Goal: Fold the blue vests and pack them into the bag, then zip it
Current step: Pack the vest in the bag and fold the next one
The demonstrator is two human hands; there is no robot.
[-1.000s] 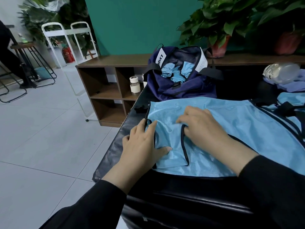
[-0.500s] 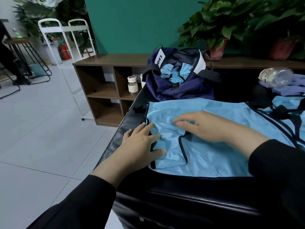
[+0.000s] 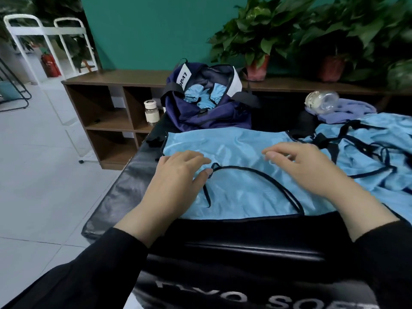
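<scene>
Light blue mesh vest with dark trim (image 3: 234, 192), before navy bag (image 3: 207, 112): side flap now spread flat. Left hand (image 3: 178, 172), right hand (image 3: 305, 166) flat, loose, gripping nothing; folding just starting.

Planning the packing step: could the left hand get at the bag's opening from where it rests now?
Probably yes. The left hand lies flat on the vest, holding nothing; the bag stands open beyond the vest, nothing between.

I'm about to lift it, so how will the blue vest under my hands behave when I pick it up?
The vest will probably hang limp: it lies flat and creased on the black surface. Its thin, see-through-looking mesh suggests it is very light. The shiny fabric may slide easily, so the left hand and right hand should pinch it rather than press it.
</scene>
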